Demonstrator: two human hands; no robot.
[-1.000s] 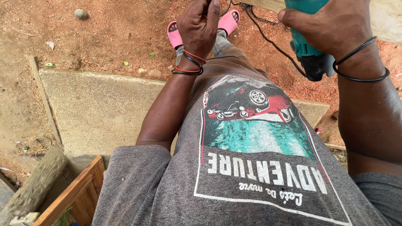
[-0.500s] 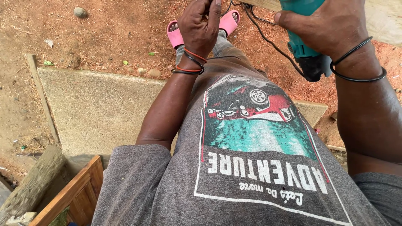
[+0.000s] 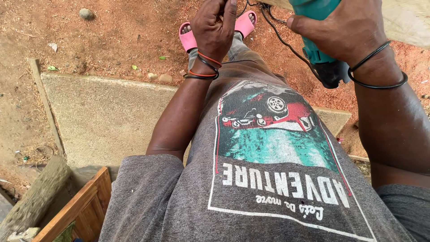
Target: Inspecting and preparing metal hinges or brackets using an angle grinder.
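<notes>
Your right hand (image 3: 354, 29) is clenched on the rigid, probably heavy teal plastic power tool (image 3: 320, 49); grip its body firmly, while your left hand (image 3: 214, 27) pinches the limp black cord (image 3: 280, 38).

One head camera looks steeply down, close over the person's torso.

Red dirt ground (image 3: 112, 31), concrete slab (image 3: 107, 121), perhaps a wooden frame (image 3: 80, 210), daylight.
</notes>
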